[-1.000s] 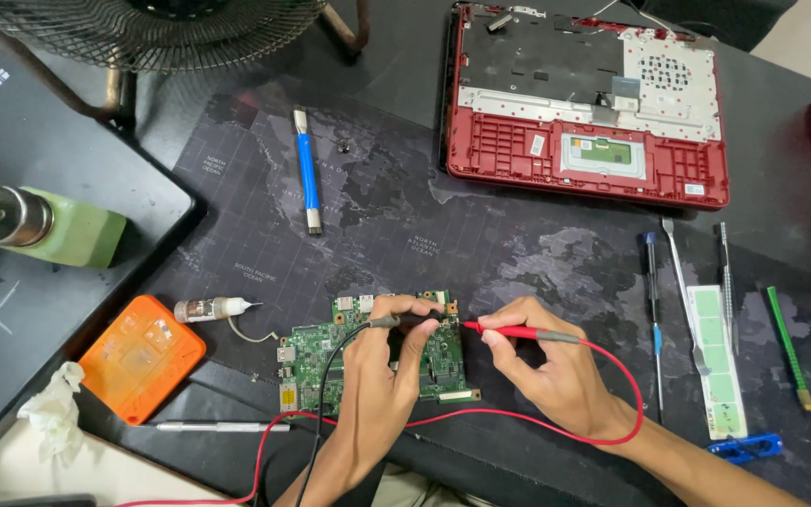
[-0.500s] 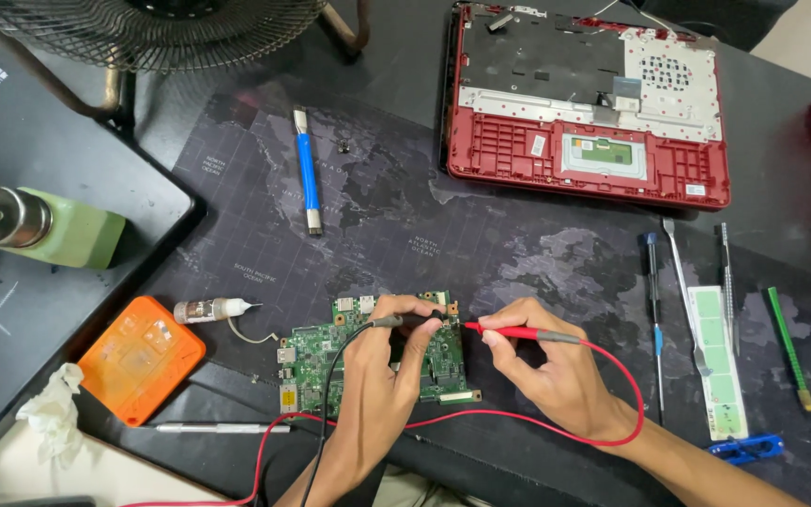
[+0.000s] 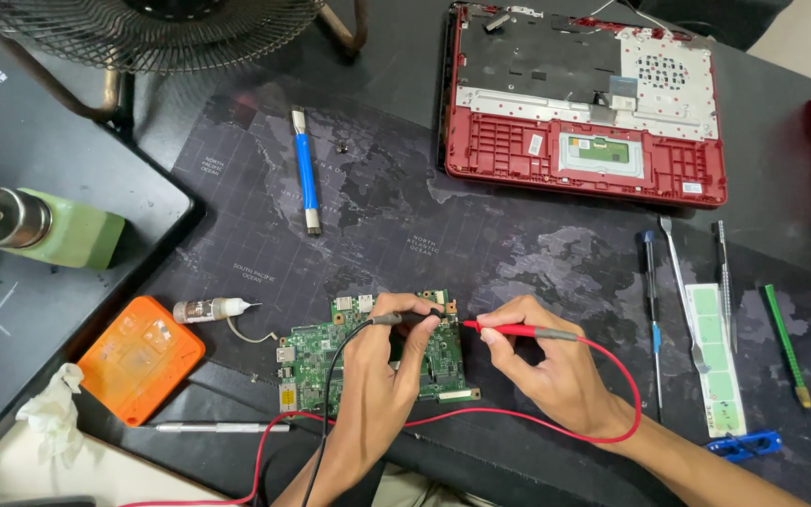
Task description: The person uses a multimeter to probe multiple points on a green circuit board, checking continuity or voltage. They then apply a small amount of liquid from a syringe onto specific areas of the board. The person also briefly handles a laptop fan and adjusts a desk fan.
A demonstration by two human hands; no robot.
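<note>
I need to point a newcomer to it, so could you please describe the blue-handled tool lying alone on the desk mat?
Start at the opened red laptop shell at the top of the dark map-printed desk mat. Look left, past its edge, to the slim stick-shaped tool lying nearly upright. Its blue middle and silver ends stand apart from the tools on the far right.

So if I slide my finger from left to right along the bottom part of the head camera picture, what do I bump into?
Orange case → green circuit board → left hand → right hand → blue-handled screwdriver → green strip → green tool.
</note>
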